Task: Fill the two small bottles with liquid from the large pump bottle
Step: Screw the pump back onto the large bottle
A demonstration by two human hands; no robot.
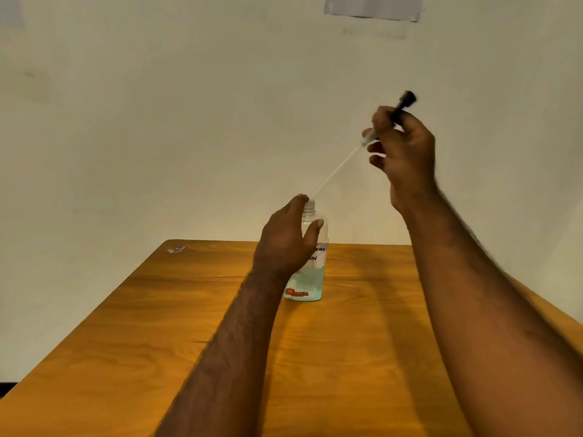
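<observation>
Bottle (310, 287) stands upright near the far middle of the table (126, 326), its threaded neck open and uncapped, with pale blue liquid filling only its lower part (a label with dark lettering and a red mark shows on the side, partly hidden). Left hand (284, 244) grasps the bottle round its shoulder, thumb on the near side and fingers curled behind the neck. Right hand (405, 152) is raised well above and to the right, thumb and fingers pinching the pump (407, 100) just below its black head. The pump's thin white tube (337, 170) slants down and left from that hand, with its lower tip right at the bottle's mouth; whether the tip sits inside the neck cannot be told. A small pale object (176, 249) lies at the table's far left corner. A paper (372, 6) hangs high on the wall.
</observation>
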